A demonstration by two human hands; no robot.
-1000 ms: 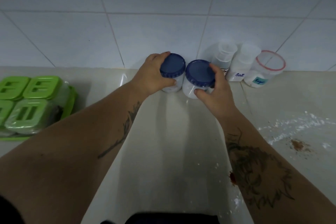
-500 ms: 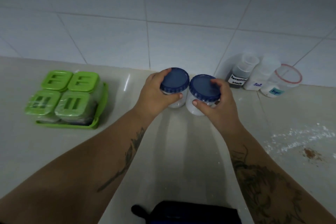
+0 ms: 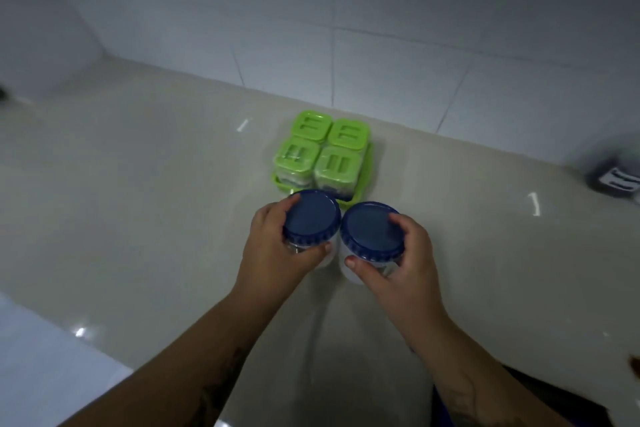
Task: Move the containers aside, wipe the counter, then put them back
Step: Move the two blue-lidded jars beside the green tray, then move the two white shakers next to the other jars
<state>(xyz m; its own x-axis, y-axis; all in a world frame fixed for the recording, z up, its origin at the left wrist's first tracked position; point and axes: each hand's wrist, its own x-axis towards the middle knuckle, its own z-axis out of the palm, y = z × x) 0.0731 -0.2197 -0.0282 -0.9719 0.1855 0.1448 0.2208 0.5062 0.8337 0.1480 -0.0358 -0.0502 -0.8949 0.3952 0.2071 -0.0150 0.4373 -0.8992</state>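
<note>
Two clear jars with dark blue screw lids are side by side over the beige counter [image 3: 138, 218]. My left hand [image 3: 273, 253] grips the left blue-lidded jar [image 3: 311, 217] around its lid and neck. My right hand [image 3: 401, 267] grips the right blue-lidded jar [image 3: 369, 230] the same way. Both jars are just in front of a green tray [image 3: 365, 177] that holds several small containers with green lids [image 3: 320, 149]. Whether the jars touch the counter I cannot tell.
A white tiled wall [image 3: 346, 28] runs along the back of the counter. A blurred labelled jar [image 3: 616, 180] shows at the right edge. The counter's front edge [image 3: 104, 354] crosses the lower left, with a pale floor beyond it.
Both hands have carried the two blue-lidded jars leftwards along the counter, from beside the labelled jars to just in front of the green tray. The view has swung left with them.
</note>
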